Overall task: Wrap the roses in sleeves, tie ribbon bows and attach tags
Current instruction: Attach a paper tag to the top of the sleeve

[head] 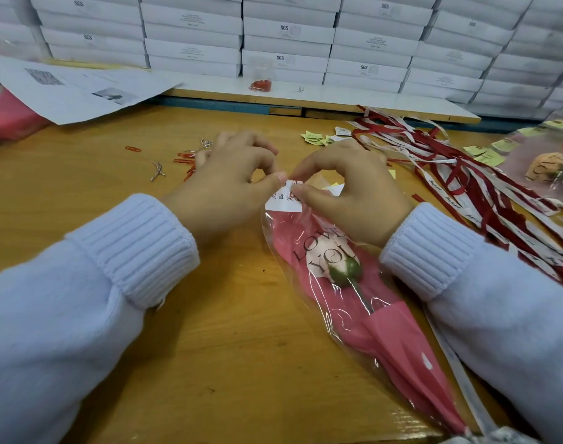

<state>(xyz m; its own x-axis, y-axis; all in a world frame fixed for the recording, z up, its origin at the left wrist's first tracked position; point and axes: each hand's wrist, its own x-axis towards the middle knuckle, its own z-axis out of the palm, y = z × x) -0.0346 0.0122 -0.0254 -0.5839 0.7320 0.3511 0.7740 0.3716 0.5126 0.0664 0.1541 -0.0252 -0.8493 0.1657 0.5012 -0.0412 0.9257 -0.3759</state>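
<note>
Grip: left hand [228, 184] and right hand [347, 187] pinched the tag [281, 200] at the sleeve [385, 331] mouth, frame centre. Rose [334, 254] was sleeved; no bow showed; ribbons [466, 174] lay at right.

White boxes [286, 30]: stacked in rows, far beyond the fingers [269, 183].
Printed sheets [75, 88]: beyond the fingers, to the left.
Red paper clips [185, 162]: scattered just left of the fingers.
Table [225, 347]: wooden, beneath.

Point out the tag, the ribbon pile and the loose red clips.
tag [281, 200]: head view, its printed face.
ribbon pile [462, 182]: head view, strands at mid-pile.
loose red clips [184, 161]: head view, the cluster's middle.
</note>
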